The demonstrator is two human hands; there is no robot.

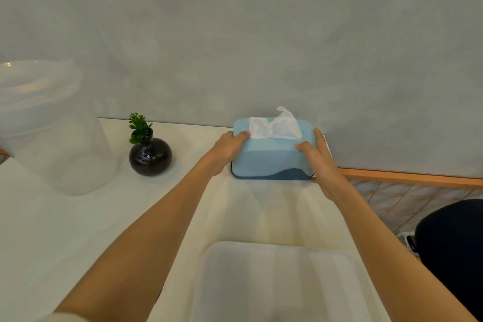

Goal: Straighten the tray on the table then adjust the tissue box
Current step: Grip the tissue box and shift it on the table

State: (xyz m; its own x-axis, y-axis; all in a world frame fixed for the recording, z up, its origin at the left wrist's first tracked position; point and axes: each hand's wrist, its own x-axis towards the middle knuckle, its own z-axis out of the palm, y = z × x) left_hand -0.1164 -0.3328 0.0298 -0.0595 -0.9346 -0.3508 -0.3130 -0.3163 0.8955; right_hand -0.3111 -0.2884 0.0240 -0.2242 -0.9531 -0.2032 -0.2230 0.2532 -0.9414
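At the surface's far edge, left hand (pixel 227 150) and right hand (pixel 320 162) clasp the tissue box (pixel 271 157) (tray (pixel 274 277) near front edge) — an uneven push could skew it — or knock the wall

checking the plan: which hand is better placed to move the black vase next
Left. The left hand grips the tissue box end nearest the black vase; the right hand is across the box.

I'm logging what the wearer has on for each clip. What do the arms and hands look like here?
Both forearms are bare down to the hands: no gloves, watch, rings or bracelets show on the left hand or the right hand. At the bottom left corner, a bit of pale, cream-coloured sleeve shows on the left arm.
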